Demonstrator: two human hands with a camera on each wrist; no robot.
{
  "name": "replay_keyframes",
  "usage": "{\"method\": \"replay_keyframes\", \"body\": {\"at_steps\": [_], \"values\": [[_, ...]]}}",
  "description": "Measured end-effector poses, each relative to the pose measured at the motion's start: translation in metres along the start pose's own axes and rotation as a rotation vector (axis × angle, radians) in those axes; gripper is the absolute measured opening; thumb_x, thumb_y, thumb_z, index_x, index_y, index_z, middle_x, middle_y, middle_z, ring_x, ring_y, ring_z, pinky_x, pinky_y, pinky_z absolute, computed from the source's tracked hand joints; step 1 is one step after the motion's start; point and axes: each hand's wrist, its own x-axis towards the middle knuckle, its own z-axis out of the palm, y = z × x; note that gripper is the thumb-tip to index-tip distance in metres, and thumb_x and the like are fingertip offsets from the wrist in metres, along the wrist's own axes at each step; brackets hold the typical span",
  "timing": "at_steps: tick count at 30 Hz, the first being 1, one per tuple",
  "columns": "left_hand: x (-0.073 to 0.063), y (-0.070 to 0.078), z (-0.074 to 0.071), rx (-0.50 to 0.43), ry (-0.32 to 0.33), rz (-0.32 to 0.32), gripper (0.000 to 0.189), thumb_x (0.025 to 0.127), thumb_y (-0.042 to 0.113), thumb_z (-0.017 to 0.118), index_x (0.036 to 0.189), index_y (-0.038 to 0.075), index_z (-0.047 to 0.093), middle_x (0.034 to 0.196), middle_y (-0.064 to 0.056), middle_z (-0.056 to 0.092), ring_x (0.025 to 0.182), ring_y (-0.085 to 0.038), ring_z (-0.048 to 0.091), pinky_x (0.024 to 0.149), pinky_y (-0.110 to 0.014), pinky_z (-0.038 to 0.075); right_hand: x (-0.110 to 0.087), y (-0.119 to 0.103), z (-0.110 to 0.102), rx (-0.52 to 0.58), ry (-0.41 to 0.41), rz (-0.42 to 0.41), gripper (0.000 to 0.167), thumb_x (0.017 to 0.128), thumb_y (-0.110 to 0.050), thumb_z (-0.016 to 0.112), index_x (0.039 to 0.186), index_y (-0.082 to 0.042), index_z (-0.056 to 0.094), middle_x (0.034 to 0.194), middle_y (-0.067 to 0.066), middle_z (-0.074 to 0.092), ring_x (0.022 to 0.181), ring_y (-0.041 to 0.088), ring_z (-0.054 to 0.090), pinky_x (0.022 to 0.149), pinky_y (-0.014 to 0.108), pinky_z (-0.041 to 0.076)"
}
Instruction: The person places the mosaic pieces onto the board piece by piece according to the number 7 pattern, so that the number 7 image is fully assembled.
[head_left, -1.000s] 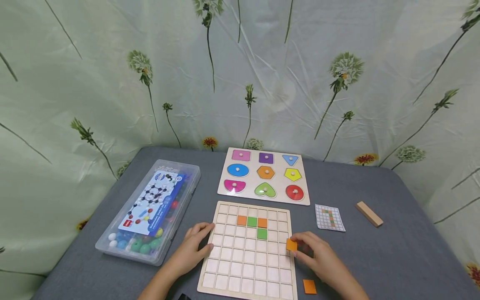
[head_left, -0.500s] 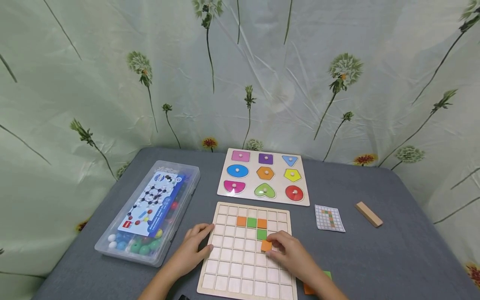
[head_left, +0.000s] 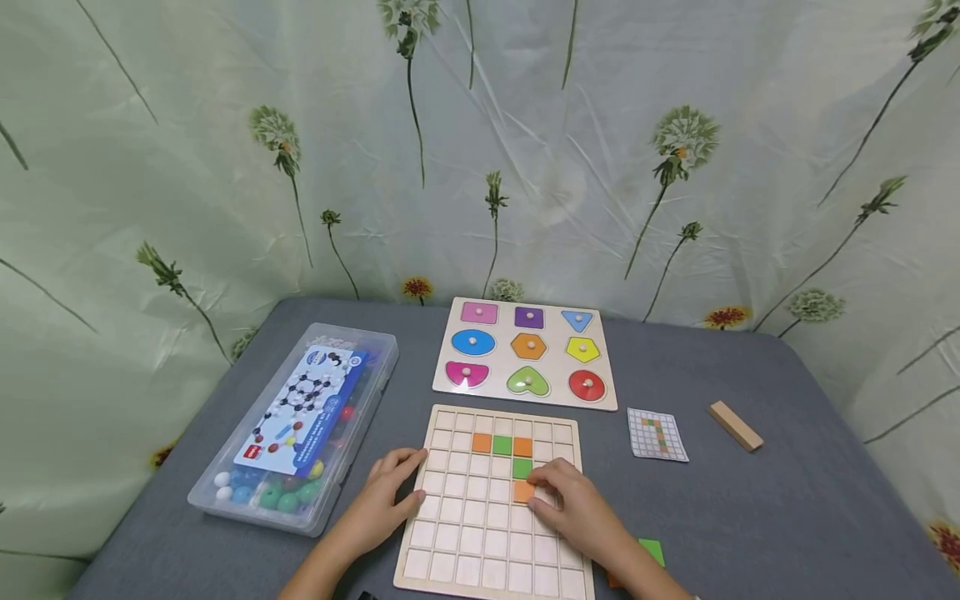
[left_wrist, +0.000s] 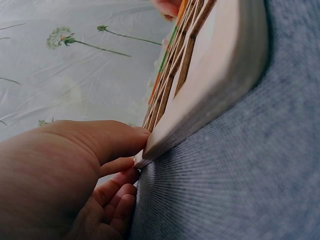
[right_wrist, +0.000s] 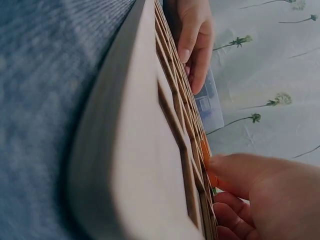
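A wooden grid board [head_left: 457,533] lies on the table with orange and green square tiles set in its upper cells. My right hand [head_left: 581,508] is over the board's right half, thumb and index finger at an orange tile [head_left: 523,492]. That tile sits in a cell just below a green tile [head_left: 522,469]. In the right wrist view the thumb [right_wrist: 235,170] presses against the orange tile [right_wrist: 205,155]. My left hand [head_left: 382,498] rests at the board's left edge, its thumb and index finger touching the rim apart from each other. The left wrist view shows the thumb [left_wrist: 115,140] at the rim.
A small pattern card [head_left: 657,436] and a wooden block [head_left: 736,426] lie to the right. A shape puzzle [head_left: 495,354] is behind the board. On the left stands a clear box [head_left: 300,433] of coloured balls. A green tile [head_left: 652,550] shows beside my right forearm.
My right hand has carried the orange tile left from the board's right edge, and the tile now lies in a cell under the green one. The left hand has stayed in place.
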Motion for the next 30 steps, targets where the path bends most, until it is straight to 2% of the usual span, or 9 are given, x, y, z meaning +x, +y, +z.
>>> {"method": "replay_keyframes", "body": {"at_steps": [4, 8, 12, 15, 20, 23, 30], "values": [[0.0, 0.0, 0.0, 0.0, 0.001, -0.002, 0.052, 0.084, 0.011, 0.062, 0.133, 0.006, 0.045, 0.124, -0.002, 0.042, 0.108, -0.02, 0.035, 0.084, -0.046, 0.035, 0.001, 0.001, 0.0, 0.013, -0.014, 0.002, 0.019, 0.077, -0.018, 0.071, 0.095, -0.016, 0.065, 0.09, -0.012, 0.052, 0.076, 0.003, 0.044, 0.066, 0.022, 0.04], [0.0, 0.0, 0.0, -0.001, -0.003, 0.0, 0.052, 0.085, 0.012, 0.062, 0.133, 0.006, 0.044, 0.125, -0.002, 0.042, 0.108, -0.021, 0.035, 0.084, -0.046, 0.035, -0.001, -0.001, -0.005, 0.052, -0.035, 0.027, 0.025, 0.077, -0.02, 0.071, 0.1, -0.015, 0.064, 0.09, -0.01, 0.052, 0.077, 0.006, 0.047, 0.067, 0.023, 0.042], [0.0, 0.0, 0.0, -0.001, -0.002, 0.001, 0.052, 0.085, 0.012, 0.062, 0.133, 0.006, 0.044, 0.125, -0.003, 0.042, 0.108, -0.021, 0.035, 0.084, -0.046, 0.035, -0.004, -0.004, -0.019, 0.081, -0.042, 0.015, 0.035, 0.078, -0.02, 0.07, 0.111, -0.011, 0.06, 0.097, -0.004, 0.055, 0.082, 0.011, 0.052, 0.069, 0.026, 0.044], [0.0, 0.0, 0.001, -0.001, 0.003, 0.0, 0.051, 0.084, 0.011, 0.062, 0.133, 0.005, 0.045, 0.124, -0.002, 0.042, 0.108, -0.021, 0.035, 0.084, -0.046, 0.035, -0.009, -0.005, -0.033, 0.053, -0.03, 0.007, 0.041, 0.077, -0.019, 0.071, 0.116, -0.013, 0.057, 0.104, -0.001, 0.055, 0.085, 0.014, 0.053, 0.07, 0.029, 0.046], [0.0, 0.0, 0.001, 0.003, 0.017, 0.002, 0.051, 0.083, 0.009, 0.062, 0.131, 0.004, 0.046, 0.123, -0.002, 0.043, 0.108, -0.021, 0.035, 0.085, -0.046, 0.034, -0.027, -0.002, -0.056, -0.027, -0.004, 0.108, 0.047, 0.074, -0.022, 0.073, 0.117, -0.016, 0.057, 0.106, -0.004, 0.056, 0.086, 0.012, 0.052, 0.071, 0.03, 0.046], [0.0, -0.001, 0.0, 0.002, 0.02, 0.0, 0.051, 0.083, 0.009, 0.062, 0.131, 0.005, 0.046, 0.123, -0.002, 0.043, 0.109, -0.022, 0.035, 0.086, -0.047, 0.034, -0.04, 0.004, -0.067, -0.048, -0.017, 0.171, 0.048, 0.073, -0.026, 0.073, 0.117, -0.015, 0.057, 0.108, -0.005, 0.056, 0.088, 0.013, 0.052, 0.072, 0.031, 0.045], [0.0, -0.001, 0.0, 0.003, 0.007, -0.002, 0.051, 0.084, 0.012, 0.062, 0.133, 0.007, 0.045, 0.124, -0.002, 0.042, 0.108, -0.021, 0.035, 0.085, -0.046, 0.035, -0.066, 0.026, -0.086, -0.016, -0.165, 0.296, 0.058, 0.075, -0.044, 0.066, 0.121, -0.012, 0.053, 0.116, 0.0, 0.053, 0.102, 0.017, 0.052, 0.082, 0.033, 0.043]]}}
